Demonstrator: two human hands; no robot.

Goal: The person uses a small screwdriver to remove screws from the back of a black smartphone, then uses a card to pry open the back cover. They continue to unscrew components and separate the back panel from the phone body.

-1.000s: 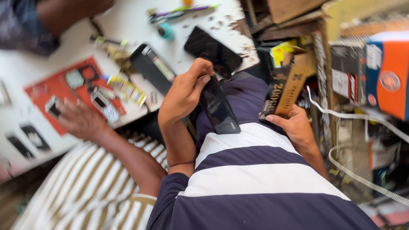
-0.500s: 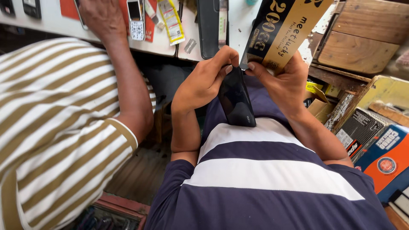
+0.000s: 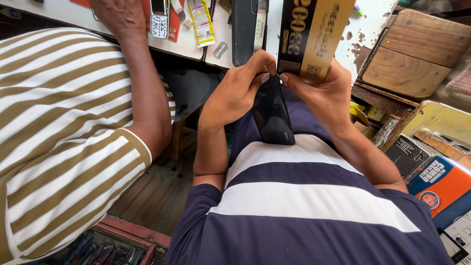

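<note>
Hands meet over the lap: the left hand grips the top of a black phone. The right hand clasps a gold-and-black box, its thumb touching the phone, just below the white surface.

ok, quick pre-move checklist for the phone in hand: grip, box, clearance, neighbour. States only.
1. Left hand grips the black phone at its top edge: ok.
2. Right hand also pinches the phone's top with its fingertips: ok.
3. Black and gold box held upright behind the right hand's fingers, apart from the white table: ok.
4. Phone's lower end rests against the striped shirt, so it is propped: ok.
5. The other person's hand rests on the table, apart from both hands: ok.
6. Phone's screen state: cannot tell, only a dark surface shows.
</note>
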